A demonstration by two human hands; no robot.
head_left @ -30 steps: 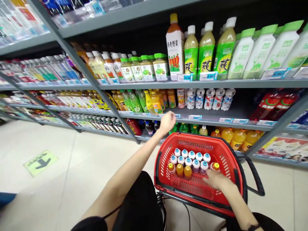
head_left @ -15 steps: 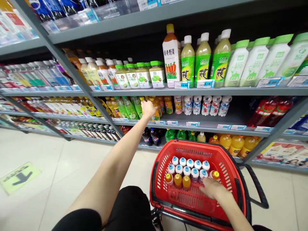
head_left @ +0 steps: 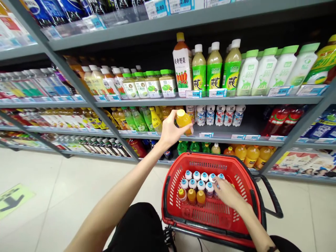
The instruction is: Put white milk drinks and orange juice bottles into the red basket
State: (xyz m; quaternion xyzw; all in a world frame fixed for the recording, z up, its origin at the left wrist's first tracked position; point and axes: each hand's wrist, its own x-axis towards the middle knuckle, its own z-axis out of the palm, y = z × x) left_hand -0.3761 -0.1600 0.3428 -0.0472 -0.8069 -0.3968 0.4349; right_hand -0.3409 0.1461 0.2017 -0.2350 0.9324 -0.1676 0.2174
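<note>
My left hand (head_left: 170, 127) is wrapped round a small juice bottle (head_left: 184, 120) with a yellow cap, raised in front of the middle shelf. Below it to the right stands a red shopping basket (head_left: 210, 215). Inside are rows of small white drink bottles (head_left: 201, 185) with blue-marked tops, and a few orange juice bottles (head_left: 191, 196) in front of them. Over the basket, my right hand (head_left: 227, 191) has its fingers stretched out across the white bottles at the right. Whether the fingertips touch the tops I cannot tell. The hand hides part of these rows.
Shelves hold green-labelled bottles (head_left: 214, 71), white bottles with green caps (head_left: 266, 71), and small white drinks (head_left: 219, 115). Large orange drinks (head_left: 251, 156) stand on the bottom shelf. The basket's black handle (head_left: 273, 197) juts out right. A floor arrow sign (head_left: 13, 201) lies at left.
My left hand has drawn back from the middle shelf, moving right and towards me with the juice bottle. My right hand has shifted slightly left and up over the white bottles.
</note>
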